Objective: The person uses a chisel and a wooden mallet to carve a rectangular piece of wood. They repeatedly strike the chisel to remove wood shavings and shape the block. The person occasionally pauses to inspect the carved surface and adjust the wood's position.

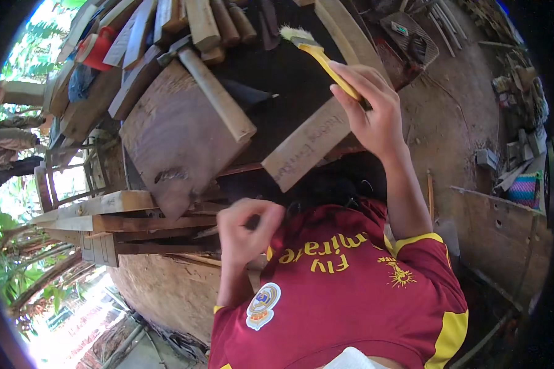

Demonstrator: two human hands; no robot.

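Observation:
Up over the dark work surface, my right hand (372, 104) is closed round the yellow handle of a paintbrush (317, 52). Its pale bristles point up and to the left. Below the brush, a short wooden block (308, 144) with handwriting on it reaches over the near edge of the surface. My left hand (247, 227) is held in front of the shirt, fingers and thumb curled into a ring, with no object visible in it. A hammer (218, 92) with a thick wooden handle lies across a broad brown board (175, 132), beyond my left hand.
Wood offcuts (203, 24) are piled along the far left side, beside a red container (96, 49). Long planks (123, 212) jut out at the left. A mesh basket (409, 40) sits at the far right. More scrap wood (520, 150) lies on the ground at right.

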